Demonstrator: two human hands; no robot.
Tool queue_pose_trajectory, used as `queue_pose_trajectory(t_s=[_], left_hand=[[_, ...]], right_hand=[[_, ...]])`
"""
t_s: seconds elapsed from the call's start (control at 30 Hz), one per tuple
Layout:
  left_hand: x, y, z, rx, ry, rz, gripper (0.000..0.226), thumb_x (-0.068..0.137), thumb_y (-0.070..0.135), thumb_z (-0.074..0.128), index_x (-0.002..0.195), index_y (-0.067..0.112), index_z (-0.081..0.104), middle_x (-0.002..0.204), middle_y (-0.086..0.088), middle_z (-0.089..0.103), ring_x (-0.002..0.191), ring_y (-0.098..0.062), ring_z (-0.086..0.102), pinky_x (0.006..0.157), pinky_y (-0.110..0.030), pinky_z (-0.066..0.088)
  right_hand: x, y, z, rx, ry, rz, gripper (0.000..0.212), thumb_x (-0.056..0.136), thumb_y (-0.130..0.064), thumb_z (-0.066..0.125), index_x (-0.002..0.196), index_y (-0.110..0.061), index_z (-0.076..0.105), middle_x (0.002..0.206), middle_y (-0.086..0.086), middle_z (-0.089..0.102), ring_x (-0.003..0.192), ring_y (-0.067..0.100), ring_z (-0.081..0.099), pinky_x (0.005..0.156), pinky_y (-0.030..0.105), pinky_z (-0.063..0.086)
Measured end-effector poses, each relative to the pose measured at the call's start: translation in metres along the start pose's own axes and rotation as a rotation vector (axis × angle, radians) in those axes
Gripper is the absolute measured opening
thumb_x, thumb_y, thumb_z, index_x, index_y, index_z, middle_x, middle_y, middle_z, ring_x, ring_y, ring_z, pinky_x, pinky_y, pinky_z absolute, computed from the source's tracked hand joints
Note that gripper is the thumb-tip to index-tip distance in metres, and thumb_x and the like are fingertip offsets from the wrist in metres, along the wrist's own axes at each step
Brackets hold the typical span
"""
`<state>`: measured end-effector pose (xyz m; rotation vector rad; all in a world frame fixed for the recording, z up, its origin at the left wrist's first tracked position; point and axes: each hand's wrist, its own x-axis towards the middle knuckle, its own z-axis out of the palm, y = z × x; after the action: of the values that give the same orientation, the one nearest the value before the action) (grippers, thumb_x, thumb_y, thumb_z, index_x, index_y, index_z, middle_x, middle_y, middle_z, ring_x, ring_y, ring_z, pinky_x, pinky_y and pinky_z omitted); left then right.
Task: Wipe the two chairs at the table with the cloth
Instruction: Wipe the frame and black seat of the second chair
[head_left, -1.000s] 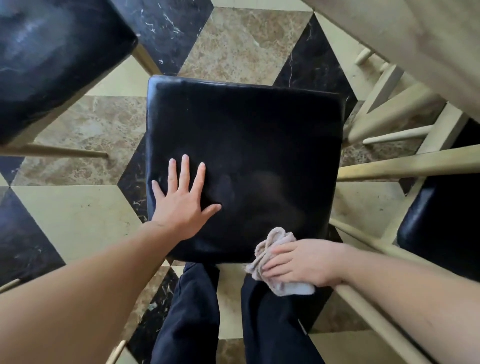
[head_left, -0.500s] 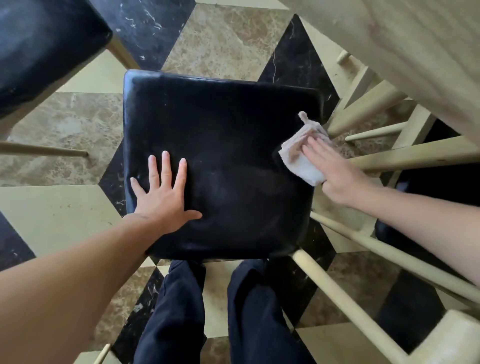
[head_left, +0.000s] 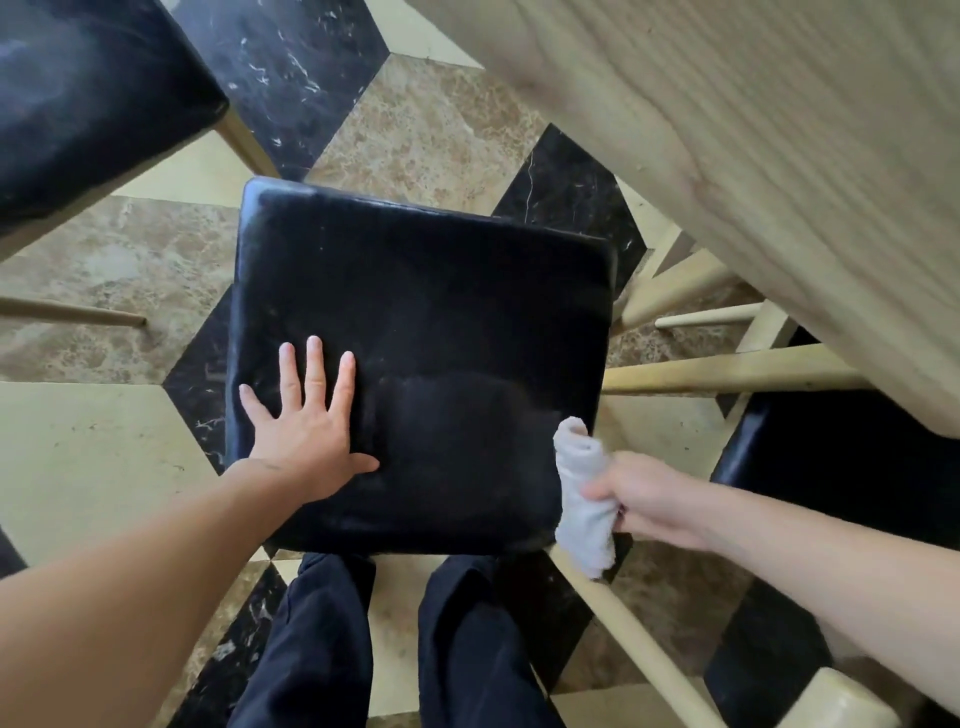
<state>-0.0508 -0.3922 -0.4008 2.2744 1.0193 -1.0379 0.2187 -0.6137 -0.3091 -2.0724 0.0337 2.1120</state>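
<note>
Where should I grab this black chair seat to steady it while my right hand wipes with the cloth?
Keep the left hand pressed flat on the chair seat, coming from its left edge. The seat is broad, flat and level, so an open palm likely holds it best, and that leaves the right side free, where the right hand holds the cloth at the near right corner.

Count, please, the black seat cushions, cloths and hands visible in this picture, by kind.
Black seat cushions: 3 (centre, upper left, right under the table)
Cloth: 1
Hands: 2 (left hand, right hand)
Total: 6
</note>
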Motion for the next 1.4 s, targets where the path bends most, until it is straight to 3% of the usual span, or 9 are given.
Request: queue_pose_trajectory(t_s=[0.1, 0.23, 0.33, 0.47, 0.57, 0.73, 1.03, 1.2, 1.4], left_hand=[[-0.003, -0.005, -0.002, 0.008, 0.022, 0.010, 0.129, 0.080, 0.079, 0.054, 0.140, 0.025, -0.046, 0.152, -0.013, -0.049, 0.140, -0.040, -0.044, 0.112, -0.076, 0.001], [-0.005, 0.000, -0.003, -0.015, 0.049, 0.018, 0.127, 0.081, 0.075, 0.058, 0.150, 0.024, -0.036, 0.156, -0.013, -0.044, 0.143, -0.040, -0.040, 0.113, -0.075, 0.004], [-0.010, -0.004, -0.010, -0.076, 0.087, 0.062, 0.119, 0.080, 0.071, 0.062, 0.157, 0.029, -0.018, 0.164, -0.007, -0.031, 0.149, -0.035, -0.030, 0.115, -0.071, 0.012], [-0.005, -0.035, -0.044, -0.363, 0.234, 0.092, 0.070, 0.094, 0.048, 0.054, 0.155, 0.032, 0.025, 0.166, -0.002, 0.016, 0.153, -0.027, 0.014, 0.112, -0.052, 0.036], [0.000, -0.072, -0.075, -0.553, 0.371, -0.056, 0.052, 0.100, 0.031, 0.045, 0.151, 0.024, 0.040, 0.151, -0.009, 0.042, 0.138, -0.030, 0.041, 0.109, -0.042, 0.037], [-0.002, -0.097, -0.096, -0.540, 0.362, -0.084, 0.052, 0.100, 0.028, 0.044, 0.152, 0.028, 0.041, 0.155, -0.007, 0.042, 0.138, -0.028, 0.045, 0.109, -0.038, 0.036], [0.012, -0.060, -0.064, -0.102, 0.083, 0.135, 0.118, 0.080, 0.034, 0.077, 0.152, 0.052, -0.015, 0.167, 0.004, -0.022, 0.155, -0.030, -0.010, 0.113, -0.053, 0.039], [0.014, -0.044, -0.049, -0.028, 0.090, 0.105, 0.145, 0.064, 0.046, 0.090, 0.149, 0.047, -0.028, 0.162, -0.001, -0.034, 0.151, -0.037, -0.026, 0.117, -0.059, 0.023], [0.011, -0.048, -0.046, 0.004, 0.086, 0.094, 0.143, 0.065, 0.042, 0.091, 0.150, 0.048, -0.024, 0.161, 0.003, -0.036, 0.151, -0.034, -0.025, 0.114, -0.057, 0.033]], right_hand=[[-0.005, -0.051, -0.011, 0.351, 0.416, -0.074, 0.041, 0.097, -0.001, 0.053, 0.137, 0.003, 0.046, 0.122, 0.020, 0.062, 0.106, 0.027, 0.066, 0.081, 0.038, 0.057], [0.017, -0.130, -0.012, 0.108, 0.866, -0.309, 0.052, 0.100, -0.019, 0.044, 0.151, -0.027, 0.039, 0.126, 0.007, 0.061, 0.110, 0.028, 0.061, 0.087, 0.036, 0.052], [0.060, -0.186, 0.015, -0.258, 0.944, -0.383, 0.063, 0.101, -0.023, 0.046, 0.158, -0.030, 0.021, 0.167, -0.003, 0.020, 0.151, 0.020, 0.024, 0.110, 0.045, 0.041], [0.110, -0.237, 0.090, -0.693, 0.986, -0.430, 0.076, 0.096, -0.023, 0.051, 0.161, -0.022, 0.012, 0.171, 0.002, 0.001, 0.157, 0.021, -0.004, 0.126, 0.048, 0.005], [0.123, -0.234, 0.160, -0.877, 0.888, -0.709, 0.078, 0.093, -0.017, 0.048, 0.162, -0.018, 0.013, 0.171, 0.005, 0.001, 0.157, 0.022, -0.006, 0.126, 0.044, -0.006], [0.115, -0.143, 0.217, -1.389, 0.521, -1.020, 0.079, 0.096, -0.022, 0.045, 0.163, -0.019, 0.004, 0.170, 0.004, -0.008, 0.155, 0.024, -0.015, 0.124, 0.046, -0.013], [0.092, -0.021, 0.120, -1.880, -0.301, -1.387, 0.055, 0.097, -0.017, 0.052, 0.152, -0.019, 0.045, 0.165, -0.001, 0.031, 0.156, 0.019, 0.013, 0.127, 0.042, -0.001], [0.107, -0.111, 0.013, -1.714, 0.239, -1.259, 0.069, 0.093, -0.007, 0.054, 0.158, -0.021, 0.034, 0.168, 0.000, 0.022, 0.157, 0.019, 0.008, 0.126, 0.048, 0.012], [0.115, -0.189, -0.010, -0.829, 0.970, -0.637, 0.072, 0.099, -0.015, 0.049, 0.162, -0.015, 0.014, 0.171, 0.005, 0.008, 0.157, 0.020, 0.002, 0.127, 0.042, 0.003]])
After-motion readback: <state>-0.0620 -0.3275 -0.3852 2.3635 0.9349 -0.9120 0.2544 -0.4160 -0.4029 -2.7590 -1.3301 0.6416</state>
